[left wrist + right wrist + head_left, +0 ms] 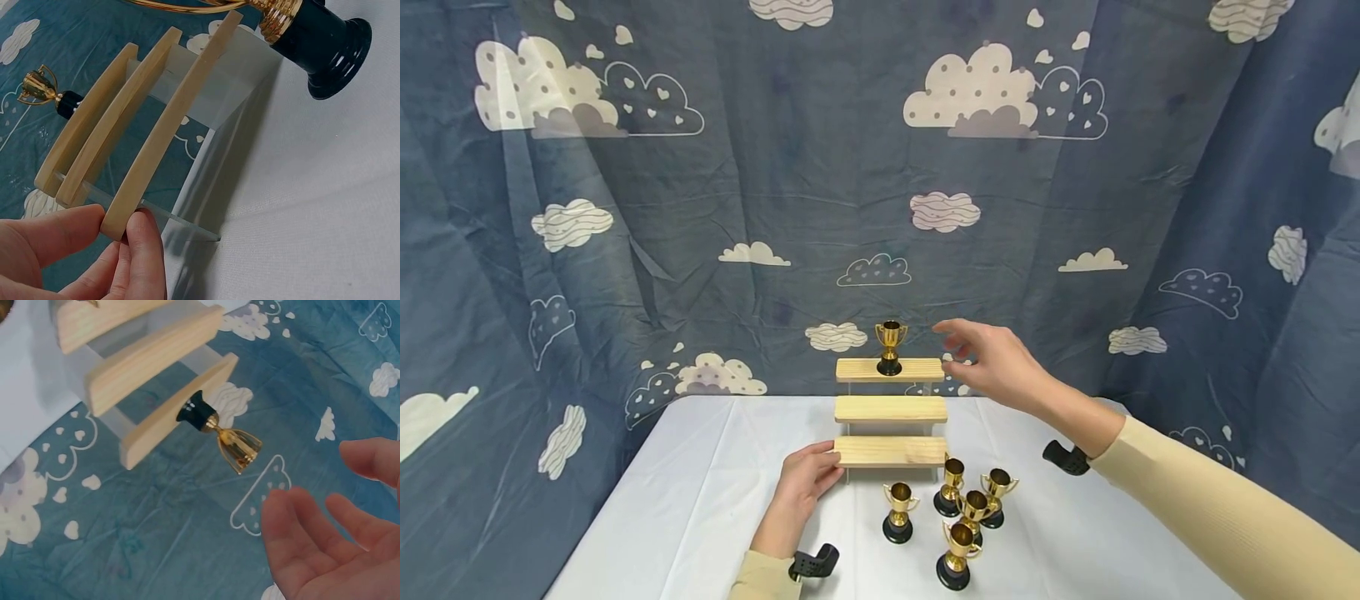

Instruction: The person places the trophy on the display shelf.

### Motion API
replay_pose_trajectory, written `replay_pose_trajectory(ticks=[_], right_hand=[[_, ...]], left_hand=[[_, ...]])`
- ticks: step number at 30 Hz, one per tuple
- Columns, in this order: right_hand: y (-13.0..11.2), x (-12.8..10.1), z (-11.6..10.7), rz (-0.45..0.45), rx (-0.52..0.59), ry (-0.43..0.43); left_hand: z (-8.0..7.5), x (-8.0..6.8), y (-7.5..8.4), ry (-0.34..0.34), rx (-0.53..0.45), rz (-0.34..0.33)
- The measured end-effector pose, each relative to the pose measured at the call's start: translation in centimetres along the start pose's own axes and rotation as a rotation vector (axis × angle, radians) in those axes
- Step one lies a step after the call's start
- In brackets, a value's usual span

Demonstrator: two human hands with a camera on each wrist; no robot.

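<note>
A three-step wooden display stand has a top shelf point(850, 370), a middle shelf point(891, 408) and a bottom shelf point(880, 452). One small gold trophy cup point(891, 335) with a black base stands upright on the top shelf. My left hand point(802, 482) pinches the left end of the bottom shelf between thumb and fingers, as the left wrist view shows up close. To the right of the top shelf my right hand point(1000, 363) hangs in the air, fingers loosely bent and holding nothing. In the right wrist view its fingers are apart from the trophy point(240, 449).
Several more trophies stand on the white-covered table point(700, 492): one trophy point(898, 512) before the stand, the others, such as the front trophy point(957, 557), grouped at its right. Clear side panels point(250, 75) support the shelves. A cloud-patterned curtain point(820, 183) hangs behind.
</note>
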State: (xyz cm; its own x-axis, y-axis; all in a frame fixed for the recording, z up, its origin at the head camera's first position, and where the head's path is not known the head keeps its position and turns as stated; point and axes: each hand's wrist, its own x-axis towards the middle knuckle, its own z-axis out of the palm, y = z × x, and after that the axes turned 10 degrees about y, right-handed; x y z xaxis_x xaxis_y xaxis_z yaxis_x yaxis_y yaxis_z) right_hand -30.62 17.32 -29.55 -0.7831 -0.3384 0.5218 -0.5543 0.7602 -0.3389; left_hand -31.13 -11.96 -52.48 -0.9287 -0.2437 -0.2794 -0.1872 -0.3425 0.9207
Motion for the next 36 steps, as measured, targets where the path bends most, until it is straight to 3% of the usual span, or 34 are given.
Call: replay_pose_trajectory(ticks=[36], right_hand=[[4.7,-7.8,3.4,0.033,-0.059,-0.172]], left_hand=[[0.1,0.5,-0.1,0.019,0.002,-0.028]])
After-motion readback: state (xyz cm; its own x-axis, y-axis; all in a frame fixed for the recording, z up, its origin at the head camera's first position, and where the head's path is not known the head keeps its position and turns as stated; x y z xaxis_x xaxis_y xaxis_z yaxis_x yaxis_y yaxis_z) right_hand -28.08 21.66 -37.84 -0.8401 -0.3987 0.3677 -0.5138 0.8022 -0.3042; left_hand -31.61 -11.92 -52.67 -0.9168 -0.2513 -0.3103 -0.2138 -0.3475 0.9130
